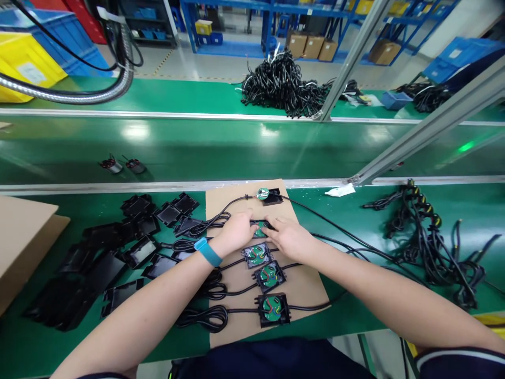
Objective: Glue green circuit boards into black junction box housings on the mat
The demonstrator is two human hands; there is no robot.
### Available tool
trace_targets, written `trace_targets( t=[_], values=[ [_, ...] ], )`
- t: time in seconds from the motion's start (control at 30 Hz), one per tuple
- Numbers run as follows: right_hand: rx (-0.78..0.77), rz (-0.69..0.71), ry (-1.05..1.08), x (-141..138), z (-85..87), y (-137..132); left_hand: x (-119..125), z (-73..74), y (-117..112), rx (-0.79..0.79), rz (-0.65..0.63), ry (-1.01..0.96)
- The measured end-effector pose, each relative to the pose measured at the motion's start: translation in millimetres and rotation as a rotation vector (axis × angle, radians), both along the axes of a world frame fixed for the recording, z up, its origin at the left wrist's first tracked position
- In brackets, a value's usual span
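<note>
Both hands work at a small black plastic housing with a round green circuit board [260, 229], on a cardboard sheet [303, 295]. My left hand [235, 231], with a teal band at the wrist, grips its left side, fingers bent. From the right, my right hand [290, 238] holds its other edge with thumb and fingers; some fingertips are hidden. Nearer me lie three similar housings with boards, such as the nearest housing [273, 309], black cables leaving both sides. Beyond my hands, a loose round board [262, 194] rests beside an open black housing [275, 197].
Black plastic covers [136, 223] lie piled on the left beside a cardboard box [23, 237]. Coiled black cables [430, 247] spread on the right. A metal post [426, 123] slants across the right side. Beyond the belt [221, 150] sits a large cable heap [282, 84].
</note>
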State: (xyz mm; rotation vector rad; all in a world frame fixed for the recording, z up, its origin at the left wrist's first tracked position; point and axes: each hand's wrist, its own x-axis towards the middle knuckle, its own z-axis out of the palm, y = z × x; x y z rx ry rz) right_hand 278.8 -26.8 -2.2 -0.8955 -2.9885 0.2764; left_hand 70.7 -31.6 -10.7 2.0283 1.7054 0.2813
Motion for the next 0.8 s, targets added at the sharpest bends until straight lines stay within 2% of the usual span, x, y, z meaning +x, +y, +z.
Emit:
trace_targets(
  t=[0.17,0.33,0.5,0.63,0.8],
  values=[
    [-0.020,0.009,0.031,-4,-8.1,9,-7,6.5,-5,-0.009,0.016,-0.077],
    [-0.037,-0.009,0.125,0,-15.9,10,-32,16.2,-17,-0.151,0.086,-0.235],
    [-0.068,-0.024,0.215,-1,-18.0,9,-39,28.7,-21,-0.282,0.021,-0.172],
    [-0.090,-0.052,0.216,-3,-14.6,7,-31,28.4,-19,-0.109,0.001,-0.130],
    [-0.081,-0.063,0.211,-3,-17.5,5,-27,17.8,-22,0.046,-0.083,-0.094]
  ],
)
